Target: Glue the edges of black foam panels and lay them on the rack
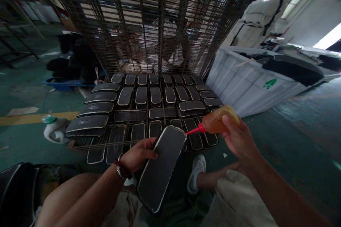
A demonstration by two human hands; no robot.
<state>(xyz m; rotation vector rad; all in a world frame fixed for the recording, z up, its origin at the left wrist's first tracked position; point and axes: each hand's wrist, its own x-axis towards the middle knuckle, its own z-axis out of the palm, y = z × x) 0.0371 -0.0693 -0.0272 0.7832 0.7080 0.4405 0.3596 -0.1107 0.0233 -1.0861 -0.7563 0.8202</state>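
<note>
A long dark panel with rounded corners and a pale rim is tilted above my lap, its lower end toward me. My left hand grips its left edge, thumb on the dark face. In my right hand is a squeeze bottle of amber liquid, held sideways. The bottle's red nozzle points left, its tip at the panel's upper right corner. Behind the panel, many similar dark pieces lie in rows on a wire rack.
Tall stacked wire racks rise behind the rows. A large white bin with dark pieces stands at right. At left are a white jug with a green cap and a blue tray with black items. My shoe is below the rack.
</note>
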